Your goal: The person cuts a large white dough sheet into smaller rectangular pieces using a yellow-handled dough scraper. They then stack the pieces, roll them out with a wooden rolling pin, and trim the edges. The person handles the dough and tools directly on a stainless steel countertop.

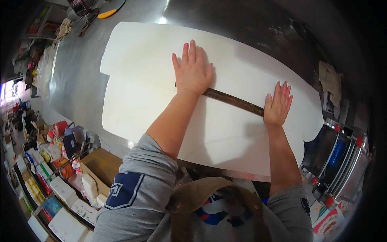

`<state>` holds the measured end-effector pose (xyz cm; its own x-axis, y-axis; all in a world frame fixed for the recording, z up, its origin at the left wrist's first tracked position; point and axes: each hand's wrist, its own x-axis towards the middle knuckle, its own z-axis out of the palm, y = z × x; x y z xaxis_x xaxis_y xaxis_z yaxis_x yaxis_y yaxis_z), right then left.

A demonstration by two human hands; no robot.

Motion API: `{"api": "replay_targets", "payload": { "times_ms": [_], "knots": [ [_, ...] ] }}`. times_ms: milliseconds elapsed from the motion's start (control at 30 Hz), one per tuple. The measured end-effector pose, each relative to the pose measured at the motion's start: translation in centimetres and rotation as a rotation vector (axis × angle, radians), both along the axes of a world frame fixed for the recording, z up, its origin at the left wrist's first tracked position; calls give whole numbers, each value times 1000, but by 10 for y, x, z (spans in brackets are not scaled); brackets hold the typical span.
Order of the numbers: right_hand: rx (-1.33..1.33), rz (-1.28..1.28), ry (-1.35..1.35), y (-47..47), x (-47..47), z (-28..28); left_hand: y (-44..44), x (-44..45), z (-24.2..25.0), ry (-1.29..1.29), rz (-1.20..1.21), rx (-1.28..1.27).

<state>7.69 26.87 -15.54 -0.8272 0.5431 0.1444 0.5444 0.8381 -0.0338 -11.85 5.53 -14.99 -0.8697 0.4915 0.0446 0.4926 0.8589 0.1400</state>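
Note:
Two wide white sheets, which look like rolled dough, lie overlapping on the metal table; the upper sheet (142, 45) is farther from me and the lower sheet (136, 106) nearer. A dark wooden rolling pin (234, 100) rests slantwise along their meeting edges. My left hand (193, 71) lies palm down over its left part, fingers spread and pointing away from me. Over the pin's right end is my right hand (277, 106), flattened, with its fingers straight. Neither hand is wrapped around the pin, and the palms hide parts of it.
The steel table (78, 78) extends left and beyond the sheets. To the right stands a metal roller machine (338, 163) with red knobs; a beige cloth (330, 81) hangs above it. A yellow-handled tool (107, 14) is at the far left. A cardboard box (104, 165) stands below the table's left side.

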Motion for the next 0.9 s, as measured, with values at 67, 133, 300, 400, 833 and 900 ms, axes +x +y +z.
{"api": "replay_targets", "payload": {
  "times_ms": [67,133,300,400,833,900],
  "knots": [
    [8,9,31,-1,-8,0,0,-6,-4,34,13,-35],
    [15,-21,21,-6,-6,-3,-4,-4,-12,23,14,35],
    [-34,23,53,-34,35,-12,-39,34,-14,7,-56,26],
    [5,36,44,-31,28,-10,-34,27,-13,8,-26,41],
    [-57,-56,98,-18,-2,-6,-28,-9,-34,129,85,20],
    [-124,-14,90,-35,24,-5,-49,13,-33,72,44,38]
  ]
}}
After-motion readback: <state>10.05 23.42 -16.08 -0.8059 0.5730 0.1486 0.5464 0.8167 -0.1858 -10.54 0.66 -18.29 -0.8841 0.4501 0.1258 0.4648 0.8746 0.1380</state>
